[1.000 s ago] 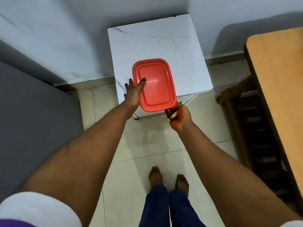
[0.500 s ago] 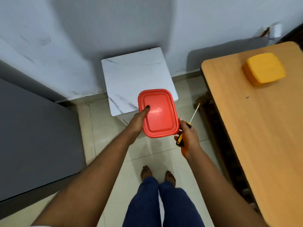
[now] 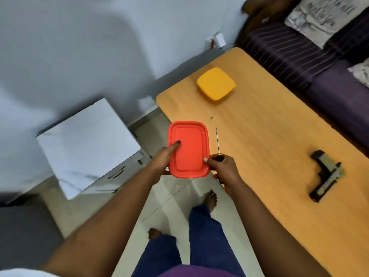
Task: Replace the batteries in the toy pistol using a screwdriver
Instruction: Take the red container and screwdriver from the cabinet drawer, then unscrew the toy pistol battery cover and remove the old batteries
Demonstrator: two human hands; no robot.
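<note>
A red lidded box (image 3: 189, 149) is carried in the air between both hands, at the wooden table's left edge. My left hand (image 3: 164, 158) grips its left side with the thumb on the lid. My right hand (image 3: 222, 169) holds a screwdriver (image 3: 218, 145) with a yellow and black handle, its thin shaft pointing up and away, while the thumb presses the box's right rim. The toy pistol (image 3: 325, 176), black and olive, lies flat on the wooden table (image 3: 269, 148) to the right, well apart from both hands.
A yellow lidded box (image 3: 215, 83) sits at the table's far end. A white marble-topped stand (image 3: 87, 144) is on the left by the wall. A dark striped sofa (image 3: 311, 48) with cushions runs behind the table. My bare feet stand on the tiled floor below.
The red box came off the white stand and has travelled right toward the wooden table, still between both hands. The view swung right, bringing the pistol and sofa into sight.
</note>
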